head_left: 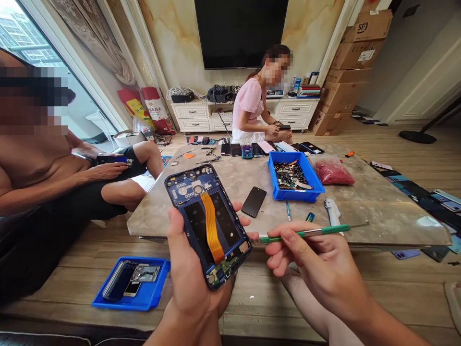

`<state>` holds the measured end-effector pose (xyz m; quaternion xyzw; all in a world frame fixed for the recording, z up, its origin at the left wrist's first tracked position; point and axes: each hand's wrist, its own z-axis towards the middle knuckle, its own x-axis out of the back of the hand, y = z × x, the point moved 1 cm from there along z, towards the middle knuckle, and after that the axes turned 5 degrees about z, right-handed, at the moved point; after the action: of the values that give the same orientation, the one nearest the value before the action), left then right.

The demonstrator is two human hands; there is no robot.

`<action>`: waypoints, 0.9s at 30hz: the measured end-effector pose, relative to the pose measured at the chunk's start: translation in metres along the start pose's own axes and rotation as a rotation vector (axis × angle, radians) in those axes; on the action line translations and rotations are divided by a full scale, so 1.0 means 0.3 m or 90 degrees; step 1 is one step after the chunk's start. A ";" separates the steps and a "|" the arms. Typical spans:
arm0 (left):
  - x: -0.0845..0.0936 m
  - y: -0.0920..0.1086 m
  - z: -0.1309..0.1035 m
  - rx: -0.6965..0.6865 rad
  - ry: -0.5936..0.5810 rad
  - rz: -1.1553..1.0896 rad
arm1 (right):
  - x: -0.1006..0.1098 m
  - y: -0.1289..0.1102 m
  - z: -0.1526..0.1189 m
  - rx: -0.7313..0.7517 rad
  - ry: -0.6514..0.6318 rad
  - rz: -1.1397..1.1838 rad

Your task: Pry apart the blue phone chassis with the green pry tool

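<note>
Blue tray (150,290), lower left, holds phone parts (118,279); at centre, the left hand (192,271) grips an opened phone (211,226); right of centre, a blue bin (298,195) holds small components (291,174), above the right hand (320,262), pinching a green tool (333,229).

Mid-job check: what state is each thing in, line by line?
Opened phone: insides exposed, in the left hand
Orange flex cable: lying along the phone's inside
Green-handled tool: gripped in the right hand
Black phone beside the bin: flat, screen dark
Blue tabletop bin: lidless, filled with parts
Television: screen dark
Cabinet drawers: shut
</note>
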<state>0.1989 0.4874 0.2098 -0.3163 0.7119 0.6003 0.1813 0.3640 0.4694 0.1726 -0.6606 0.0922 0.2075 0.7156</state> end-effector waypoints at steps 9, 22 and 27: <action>0.006 -0.004 0.011 0.008 -0.035 0.004 | 0.012 0.009 -0.015 0.011 0.007 0.017; 0.022 -0.033 0.000 -0.006 -0.075 -0.002 | -0.002 -0.013 -0.086 0.429 0.021 -0.509; 0.019 -0.001 0.016 -0.065 0.002 -0.003 | 0.002 -0.065 -0.103 0.441 0.130 -0.521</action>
<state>0.1943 0.4907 0.2047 -0.3275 0.6796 0.6352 0.1653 0.3771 0.4384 0.1867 -0.3846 -0.0403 -0.1958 0.9012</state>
